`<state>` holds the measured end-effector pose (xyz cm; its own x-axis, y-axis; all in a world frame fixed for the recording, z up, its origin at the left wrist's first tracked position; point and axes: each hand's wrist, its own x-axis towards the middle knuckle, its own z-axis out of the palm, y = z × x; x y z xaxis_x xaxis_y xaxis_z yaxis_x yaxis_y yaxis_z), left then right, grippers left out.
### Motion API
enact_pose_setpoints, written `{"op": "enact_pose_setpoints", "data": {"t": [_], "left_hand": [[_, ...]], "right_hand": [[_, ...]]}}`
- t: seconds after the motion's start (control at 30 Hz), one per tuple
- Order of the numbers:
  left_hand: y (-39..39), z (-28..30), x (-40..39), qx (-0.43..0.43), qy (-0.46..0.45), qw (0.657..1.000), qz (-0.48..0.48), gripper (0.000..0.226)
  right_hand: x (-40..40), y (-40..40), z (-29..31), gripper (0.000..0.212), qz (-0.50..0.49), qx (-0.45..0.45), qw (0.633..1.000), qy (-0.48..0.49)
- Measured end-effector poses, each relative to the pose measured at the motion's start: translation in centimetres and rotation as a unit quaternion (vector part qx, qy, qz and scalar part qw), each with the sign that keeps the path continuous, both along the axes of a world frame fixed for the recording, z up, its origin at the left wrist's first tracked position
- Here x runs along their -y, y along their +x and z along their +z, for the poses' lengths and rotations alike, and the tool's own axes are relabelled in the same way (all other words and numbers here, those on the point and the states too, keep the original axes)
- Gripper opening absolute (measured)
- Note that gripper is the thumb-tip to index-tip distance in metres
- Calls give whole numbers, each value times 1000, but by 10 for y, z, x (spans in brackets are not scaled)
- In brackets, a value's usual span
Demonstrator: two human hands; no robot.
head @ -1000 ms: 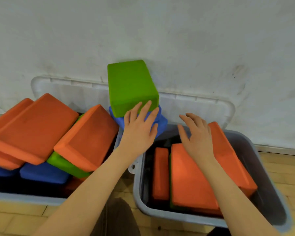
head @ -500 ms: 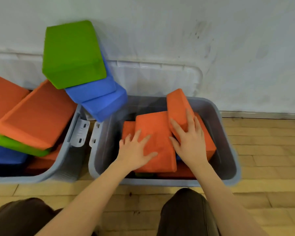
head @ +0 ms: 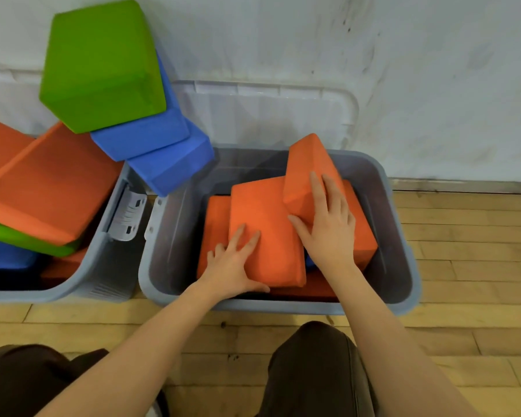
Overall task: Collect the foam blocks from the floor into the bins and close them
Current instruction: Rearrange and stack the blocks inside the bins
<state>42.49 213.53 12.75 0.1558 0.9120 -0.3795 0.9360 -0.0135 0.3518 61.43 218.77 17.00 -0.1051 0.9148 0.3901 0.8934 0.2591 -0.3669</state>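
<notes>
Left hand [head: 233,267] flat, fingers spread, pressing near corner of middle orange block [head: 265,233]; thumb along its near edge. Right hand [head: 328,227] open, fingers straight, resting on tilted orange block [head: 309,173] leaning across the middle one. Both blocks inside right grey bin [head: 400,245], beneath both hands; more orange blocks [head: 214,227] underneath. Bin lid [head: 265,112] upright against wall beyond the hands. Left of the left hand: second grey bin [head: 100,275], overfilled, green block [head: 103,64] topping two blue blocks [head: 160,152] and orange ones.
</notes>
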Motion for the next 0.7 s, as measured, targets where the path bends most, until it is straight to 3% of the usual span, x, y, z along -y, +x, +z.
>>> {"op": "enact_pose_setpoints", "data": {"t": [0.2, 0.37, 0.57, 0.7], "left_hand": [[-4, 3, 6, 41, 107, 993, 18, 87], [-8, 17, 2, 86, 201, 974, 65, 85], [6, 15, -18, 81, 139, 978, 134, 70], [1, 11, -34, 78, 152, 980, 102, 81]], "right_hand": [[-2, 3, -1, 75, 12, -9, 1000, -21], [2, 2, 2, 82, -2, -76, 997, -26], [-3, 14, 9, 70, 2, -141, 987, -81], [-10, 15, 9, 73, -1, -159, 982, -103]]}}
